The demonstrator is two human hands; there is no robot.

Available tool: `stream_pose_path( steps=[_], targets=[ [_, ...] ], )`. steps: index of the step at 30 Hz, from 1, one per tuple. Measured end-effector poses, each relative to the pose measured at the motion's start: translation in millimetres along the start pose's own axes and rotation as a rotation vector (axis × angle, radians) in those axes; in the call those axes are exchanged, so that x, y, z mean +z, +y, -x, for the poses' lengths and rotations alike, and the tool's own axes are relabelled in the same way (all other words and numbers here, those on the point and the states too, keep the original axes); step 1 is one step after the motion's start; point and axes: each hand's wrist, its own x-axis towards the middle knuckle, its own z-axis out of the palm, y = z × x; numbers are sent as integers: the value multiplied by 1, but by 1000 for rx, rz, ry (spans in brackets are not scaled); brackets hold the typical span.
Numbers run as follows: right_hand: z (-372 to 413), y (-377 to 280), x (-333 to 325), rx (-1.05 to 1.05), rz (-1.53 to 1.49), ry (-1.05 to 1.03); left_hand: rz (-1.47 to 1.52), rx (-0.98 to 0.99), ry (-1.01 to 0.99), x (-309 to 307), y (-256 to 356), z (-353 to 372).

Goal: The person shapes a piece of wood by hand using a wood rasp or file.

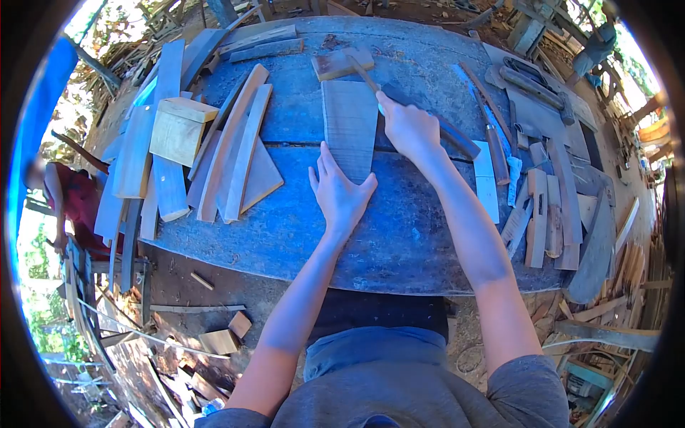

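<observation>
Palm down, the left hand (pixel 341 194) lies flat and unclenched on the blue worktop (pixel 285 235), fingers (pixel 322 162) spread and pointing away from the body. The thumb is angled out to the right, so that the narrow near end of the tapered board (pixel 348 121) sits in the fork between thumb and fingers. The left forearm runs straight back towards the chest. The right hand (pixel 408 128) is curled tight around a long tool (pixel 457 139), knuckles up, wrist slightly bent. It sits just at the board's right edge, near the wide far end. The tool's dark length slants down to the right past the hand, and a brown wooden part rises up and to the left, across the board's far corner. The right arm reaches further forward than the left, and the elbow is nearly straight.

The board lies lengthwise in the middle of the worktop, wide end away and narrow end towards the person. Just beyond it sits a small wooden block (pixel 341 64). To the left is a loose pile of planks (pixel 228 150) and a pale wooden box (pixel 178 128) resting on some of them. To the right lie hand tools and offcuts (pixel 542 207), crowded together out to the bench edge.

The worktop is worn and scratched, with its paint rubbed thin. It stands outdoors in sunlight, on bare ground strewn with wood scraps (pixel 214 342). A person in a red garment (pixel 75 203) is at the far left
</observation>
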Motion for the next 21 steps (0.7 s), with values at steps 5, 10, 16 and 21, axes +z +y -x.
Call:
stream_pose_path(
  steps=[5,10,16,21],
  targets=[
    [69,-12,-18,-64,34,-200,8,7,-3,0,-1,-1],
    [7,9,6,-66,-1,-4,62,1,-11,1,-4,-3],
    [36,-3,-3,-83,-42,-60,93,14,-19,-2,-3,-6],
    [108,-17,-32,-163,21,-318,134,25,1,3,-7,-4]
  ],
)
